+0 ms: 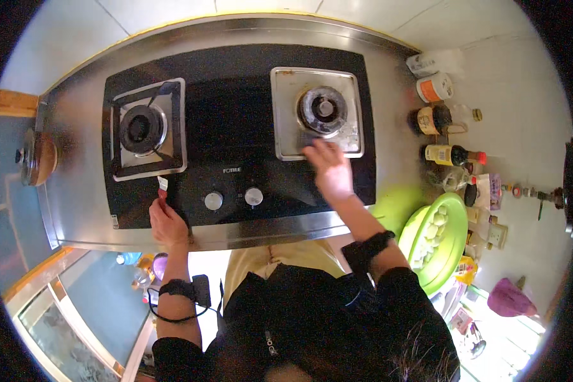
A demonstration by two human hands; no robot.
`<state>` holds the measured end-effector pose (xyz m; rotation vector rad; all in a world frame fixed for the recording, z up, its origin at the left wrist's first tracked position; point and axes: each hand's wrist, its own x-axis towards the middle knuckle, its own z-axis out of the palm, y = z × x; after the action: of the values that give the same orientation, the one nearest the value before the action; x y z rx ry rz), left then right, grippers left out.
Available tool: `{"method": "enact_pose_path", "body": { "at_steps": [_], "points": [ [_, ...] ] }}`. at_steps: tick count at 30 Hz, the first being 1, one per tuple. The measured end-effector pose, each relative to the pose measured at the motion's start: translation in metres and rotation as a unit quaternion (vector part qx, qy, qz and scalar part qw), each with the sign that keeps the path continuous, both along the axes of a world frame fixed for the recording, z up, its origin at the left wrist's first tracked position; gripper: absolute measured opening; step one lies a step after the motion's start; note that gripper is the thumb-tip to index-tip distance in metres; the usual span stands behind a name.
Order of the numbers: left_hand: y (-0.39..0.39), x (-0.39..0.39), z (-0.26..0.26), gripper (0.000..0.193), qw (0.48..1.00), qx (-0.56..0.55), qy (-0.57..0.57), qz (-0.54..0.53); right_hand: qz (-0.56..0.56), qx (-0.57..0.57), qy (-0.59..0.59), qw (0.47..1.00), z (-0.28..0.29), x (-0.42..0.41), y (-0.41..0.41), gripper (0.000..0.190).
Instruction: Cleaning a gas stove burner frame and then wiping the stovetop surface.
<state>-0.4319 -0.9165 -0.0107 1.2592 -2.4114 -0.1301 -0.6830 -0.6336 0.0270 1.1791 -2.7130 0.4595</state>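
Note:
My left hand [168,224] grips a small tool with a red handle [162,193] and a flat pale blade [162,182], which looks like a scraper. It is over the front left of a black glass gas hob [229,114], just short of the left burner [142,129] and its square pan support [179,119]. Motion blurs my right hand [332,169], whose fingertips reach the front of the right metal drip tray [284,114]. Something dark lies by those fingertips; whether they hold it is unclear. The right burner [323,109] has no pan support around it, and its tray is stained.
Two control knobs [214,201] sit between my hands. Sauce bottles [451,155] and a white tub [434,87] line the right wall. A green basin [451,267] with pale cut pieces stands near my right elbow. At the far left is a lidded pot [40,157].

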Motion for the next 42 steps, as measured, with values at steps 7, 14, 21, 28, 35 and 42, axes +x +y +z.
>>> {"method": "enact_pose_path", "body": {
  "at_steps": [7, 14, 21, 28, 35, 42],
  "points": [
    [0.003, -0.008, 0.015, 0.021, 0.999, 0.035, -0.006, 0.024, -0.029, -0.004, 0.003, 1.0, 0.005, -0.008, 0.006, 0.042],
    [-0.002, -0.007, 0.008, 0.022, 1.0, -0.005, -0.017, 0.01, -0.166, -0.058, -0.068, 0.982, 0.021, -0.007, 0.03, 0.038],
    [-0.003, 0.002, -0.001, 0.022, 1.0, -0.015, 0.004, 0.007, -0.131, -0.065, 0.004, 0.989, 0.001, -0.076, 0.037, 0.034],
    [-0.001, -0.001, 0.009, 0.022, 1.0, 0.0, -0.014, 0.021, -0.126, -0.024, 0.03, 0.991, 0.007, -0.08, 0.04, 0.039],
    [0.001, -0.004, -0.001, 0.022, 1.0, -0.009, -0.014, 0.01, -0.089, 0.014, 0.049, 0.995, 0.014, -0.171, 0.008, 0.04],
    [0.004, 0.006, 0.012, 0.022, 0.999, 0.038, 0.0, -0.004, -0.058, 0.156, -0.09, 0.982, 0.034, -0.184, -0.003, 0.035]
  ]
}}
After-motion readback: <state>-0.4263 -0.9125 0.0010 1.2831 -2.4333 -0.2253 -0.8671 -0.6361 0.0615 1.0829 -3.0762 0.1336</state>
